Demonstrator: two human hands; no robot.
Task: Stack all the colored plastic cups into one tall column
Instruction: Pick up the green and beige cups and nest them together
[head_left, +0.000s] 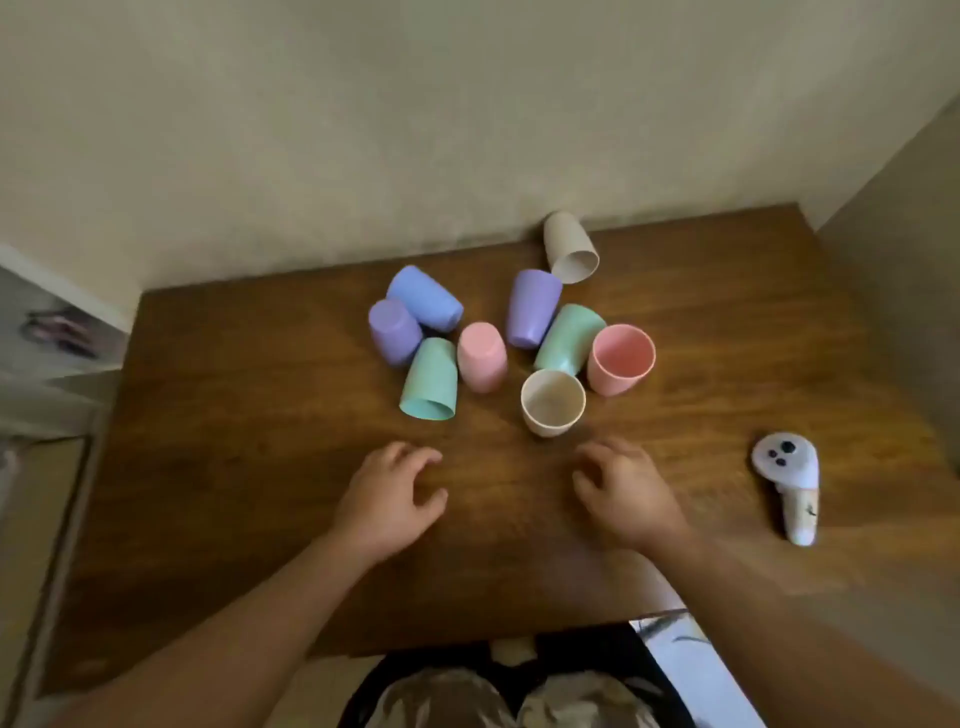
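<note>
Several plastic cups lie scattered on the wooden table (727, 364). A beige cup (552, 401) and a pink cup (621, 358) stand upright with mouths up. On their sides lie a blue cup (425, 298), a green cup (430, 379), a second green cup (569, 336), a purple cup (532, 306) and another beige cup (569, 248) near the wall. A purple cup (394, 330) and a pink cup (481, 355) sit mouth down. My left hand (389, 499) and my right hand (626, 493) hover over the table just in front of the cups, fingers curled loosely, holding nothing.
A white handheld controller (789, 480) lies at the table's right side. A beige wall runs along the table's far edge and another wall stands at the right. A white shelf (57, 332) stands to the left.
</note>
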